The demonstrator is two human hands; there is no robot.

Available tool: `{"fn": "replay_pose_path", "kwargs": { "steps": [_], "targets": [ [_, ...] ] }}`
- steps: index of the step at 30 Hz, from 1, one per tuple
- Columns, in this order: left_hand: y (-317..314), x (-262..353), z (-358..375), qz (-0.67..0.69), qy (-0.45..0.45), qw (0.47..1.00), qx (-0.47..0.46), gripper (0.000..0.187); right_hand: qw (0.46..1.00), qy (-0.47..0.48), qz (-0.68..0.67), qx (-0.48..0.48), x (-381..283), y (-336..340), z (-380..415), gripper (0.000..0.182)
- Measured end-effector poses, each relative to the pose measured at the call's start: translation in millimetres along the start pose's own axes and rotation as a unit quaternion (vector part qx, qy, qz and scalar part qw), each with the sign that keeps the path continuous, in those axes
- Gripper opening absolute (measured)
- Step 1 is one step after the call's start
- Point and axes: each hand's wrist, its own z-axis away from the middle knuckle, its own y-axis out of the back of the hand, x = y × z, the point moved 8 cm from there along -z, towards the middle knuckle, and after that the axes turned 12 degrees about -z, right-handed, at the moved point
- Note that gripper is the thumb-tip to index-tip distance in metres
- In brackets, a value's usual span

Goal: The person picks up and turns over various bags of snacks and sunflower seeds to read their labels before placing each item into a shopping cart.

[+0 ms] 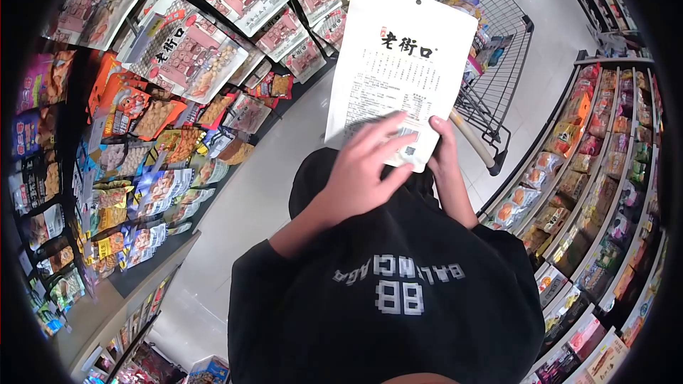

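Note:
A white flat package [403, 78] with black Chinese lettering, small printed text and a hanging hole stands in front of my torso, tilted slightly. My right hand [447, 149] grips its lower right edge, thumb on the printed face and the other fingers mostly hidden behind. Across the lower part of that face lies my left hand [364, 169], fingers spread and slightly blurred, partly covering the small print. Whether its fingertips press on the package is unclear.
Snack bags hang on the left shelves [153, 124], including similar white-and-pink packages [183, 53]. A wire shopping cart [506, 43] holding goods stands behind the package at the upper right. Packed shelves [587, 163] curve along the right, beside a pale tiled floor [238, 220].

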Motion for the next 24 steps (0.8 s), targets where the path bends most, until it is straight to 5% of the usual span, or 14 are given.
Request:
{"fn": "replay_pose_path", "kwargs": {
  "steps": [2, 6, 10, 13, 24],
  "targets": [
    [27.9, -25.3, 5.9, 0.006, 0.061, 0.992, 0.114, 0.028, 0.999, -0.025, -0.032, 0.005, -0.9, 6.1, -0.1, 0.066],
    [37.7, -104.6, 24.7, 0.133, 0.255, 0.936, 0.203, 0.046, 0.995, -0.072, -0.063, 0.018, 1.9, 19.9, 1.7, 0.069],
    [-4.7, -118.6, 29.1, 0.313, 0.264, 0.908, 0.087, 0.057, 0.995, -0.091, -0.046, 0.017, 8.3, 15.9, 1.7, 0.069],
    [-39.0, -120.9, 45.0, 0.437, 0.323, 0.838, 0.048, 0.057, 0.994, -0.101, -0.031, 0.02, 11.5, 21.0, 0.9, 0.069],
    [-52.5, -102.3, 13.4, 0.465, 0.318, 0.825, 0.049, 0.054, 0.996, -0.067, -0.047, 0.032, -6.6, 41.0, -1.3, 0.068]
  ]
}}
